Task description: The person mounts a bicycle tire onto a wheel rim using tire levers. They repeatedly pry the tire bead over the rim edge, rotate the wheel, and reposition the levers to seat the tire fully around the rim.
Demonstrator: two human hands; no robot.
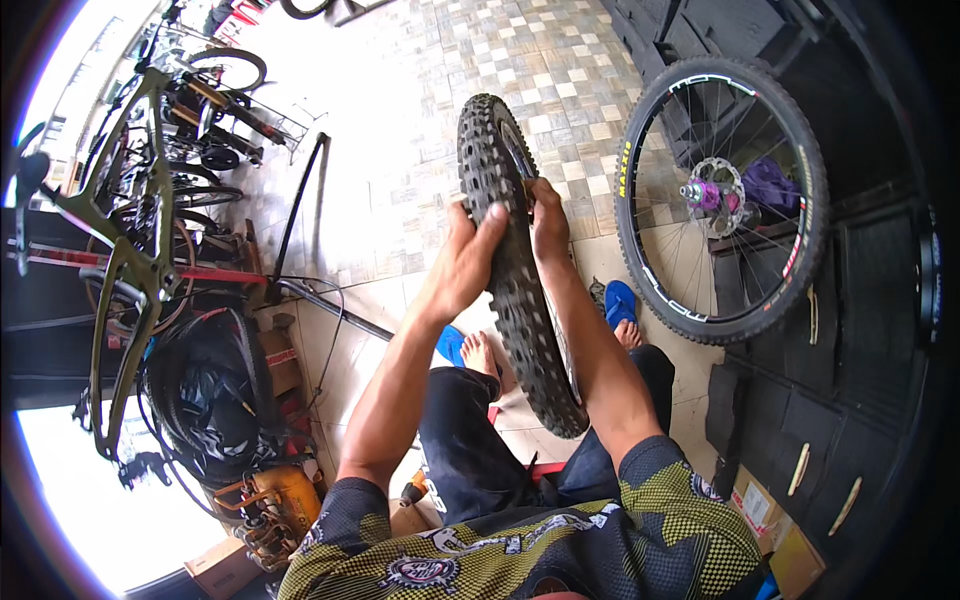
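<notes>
A bicycle wheel (527, 335) with a black knobby tire stands on edge in front of me, seen almost along its tread. My left hand (468, 262) is closed on the tire from the left, its thumb lying along the knobs. On the other side, my right hand (547, 222) grips the same wheel at the sidewall and rim; part of its fingers is hidden. The wheel's lower end comes down between my knees. A second bicycle wheel (622, 205), with a purple hub and brake disc, leans to the right, apart from my hands.
At the left, an olive bicycle frame (128, 265) hangs near a red-and-black stand (215, 273), with more bikes behind. Loose black tires (255, 365) and an orange machine (290, 497) are lower left. Black cabinets (780, 415) line the right; cardboard boxes (752, 505) stand beside them.
</notes>
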